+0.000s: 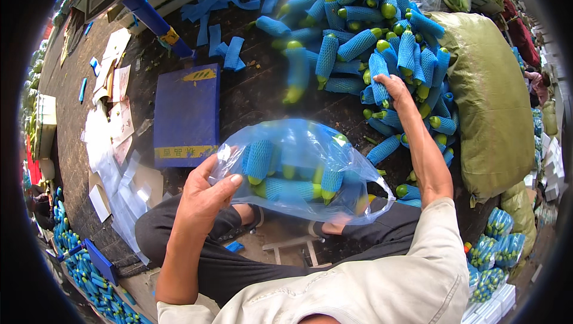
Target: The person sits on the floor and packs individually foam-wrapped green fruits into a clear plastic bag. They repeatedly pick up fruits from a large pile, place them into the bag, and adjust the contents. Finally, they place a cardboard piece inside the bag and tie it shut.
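Observation:
Between my knees a clear plastic bag [295,207] holds several green zucchini in blue foam net sleeves. My left hand [215,185] grips the left edge of this bag, thumb on top. Up and to the right, my right hand [394,89] has its fingers on a sleeved zucchini [378,78] at the near side of a large pile; whether it is lifted off the pile I cannot tell. More sleeved zucchini [327,60] spread leftward from the pile, some blurred.
A blue platform scale [186,113] stands left, its post rising behind. Loose foam sleeves [233,53] lie beyond it, plastic bags [116,189] nearer left. A stuffed green woven sack [492,109] borders the pile. Filled bags [488,283] sit lower right. A person [537,84] is far right.

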A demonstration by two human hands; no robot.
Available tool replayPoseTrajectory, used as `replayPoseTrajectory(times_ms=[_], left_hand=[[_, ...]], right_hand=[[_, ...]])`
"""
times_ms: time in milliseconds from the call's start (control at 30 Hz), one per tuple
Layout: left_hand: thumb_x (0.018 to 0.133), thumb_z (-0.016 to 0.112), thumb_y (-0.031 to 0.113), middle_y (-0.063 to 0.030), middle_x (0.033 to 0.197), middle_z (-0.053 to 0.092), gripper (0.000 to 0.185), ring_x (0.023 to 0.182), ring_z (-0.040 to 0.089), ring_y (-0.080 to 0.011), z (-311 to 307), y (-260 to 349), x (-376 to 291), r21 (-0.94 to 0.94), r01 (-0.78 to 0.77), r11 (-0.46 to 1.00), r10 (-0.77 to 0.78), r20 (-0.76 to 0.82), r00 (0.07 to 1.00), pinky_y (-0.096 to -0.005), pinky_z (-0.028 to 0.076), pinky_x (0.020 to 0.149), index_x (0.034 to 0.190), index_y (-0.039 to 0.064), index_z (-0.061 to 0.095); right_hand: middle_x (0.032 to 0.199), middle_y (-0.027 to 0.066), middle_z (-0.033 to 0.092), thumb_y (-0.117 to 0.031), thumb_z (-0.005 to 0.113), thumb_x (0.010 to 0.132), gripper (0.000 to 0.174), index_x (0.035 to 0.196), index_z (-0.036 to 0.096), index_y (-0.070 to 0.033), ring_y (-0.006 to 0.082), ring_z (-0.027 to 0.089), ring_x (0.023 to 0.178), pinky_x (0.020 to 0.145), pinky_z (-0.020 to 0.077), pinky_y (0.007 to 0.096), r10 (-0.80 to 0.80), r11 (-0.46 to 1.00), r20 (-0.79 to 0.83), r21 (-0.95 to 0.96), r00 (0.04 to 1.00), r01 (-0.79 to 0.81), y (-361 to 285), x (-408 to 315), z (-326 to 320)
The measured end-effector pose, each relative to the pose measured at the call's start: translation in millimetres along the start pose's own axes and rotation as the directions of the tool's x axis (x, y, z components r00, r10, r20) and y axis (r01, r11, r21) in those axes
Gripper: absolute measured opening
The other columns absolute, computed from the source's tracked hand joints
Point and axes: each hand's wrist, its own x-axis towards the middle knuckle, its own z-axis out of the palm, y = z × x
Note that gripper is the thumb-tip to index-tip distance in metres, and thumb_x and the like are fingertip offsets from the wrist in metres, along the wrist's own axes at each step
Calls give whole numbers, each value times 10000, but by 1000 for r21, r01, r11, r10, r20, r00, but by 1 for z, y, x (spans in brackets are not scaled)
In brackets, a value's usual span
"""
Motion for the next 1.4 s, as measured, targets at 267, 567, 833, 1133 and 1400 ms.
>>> replayPoseTrajectory(times_ms=[267, 567, 833, 1133, 1400], left_hand=[[971, 735, 163, 38, 743, 592, 410, 547, 466, -4, 10, -12, 3, -112, -121, 986, 127, 51, 991, -190, 388, 532, 1324, -2, 605], [973, 710, 187, 54, 705, 523, 444, 541, 414, -20, 7, -19, -4, -67, -143, 987, 147, 57, 987, -207, 361, 531, 1353, -18, 604], [945, 716, 155, 52, 717, 513, 512, 571, 421, -25, 8, -12, -11, -52, -45, 998, 44, -23, 999, -207, 333, 529, 1384, -72, 584], [985, 722, 129, 21, 858, 661, 358, 662, 513, -34, 8, -8, -6, 38, 162, 986, -163, 39, 986, -200, 376, 583, 1313, -5, 675], [942, 736, 115, 14, 937, 661, 434, 789, 539, -38, 6, 0, -11, 111, 180, 977, -179, -25, 984, -216, 426, 686, 1327, -67, 653]], right_hand=[[1086, 156, 703, -478, 756, 831, 672, 1223, 661, 59, 230, 667, 933, 833, 531, 363, -66, 980, 789, -63, 610, 188, -128, -292, 52], [1101, 264, 732, -369, 672, 888, 488, 1110, 697, 65, 378, 711, 991, 904, 544, 475, -53, 981, 69, -184, 996, 65, 52, -222, 200], [976, 180, 758, -246, 701, 915, 321, 1099, 749, 13, 258, 739, 850, 809, 575, 421, -185, 958, 777, 6, 601, 287, -59, -237, 75], [1185, 112, 655, -216, 792, 762, 691, 1378, 524, -57, 369, 609, 1152, 881, 565, 492, -627, 482, -324, -876, 708, 26, -5, 72, 18], [1202, 89, 701, -385, 898, 656, 618, 1144, 625, -122, 361, 620, 1158, 884, 535, 547, -487, 597, -335, -802, 806, 28, -23, 69, 42]])
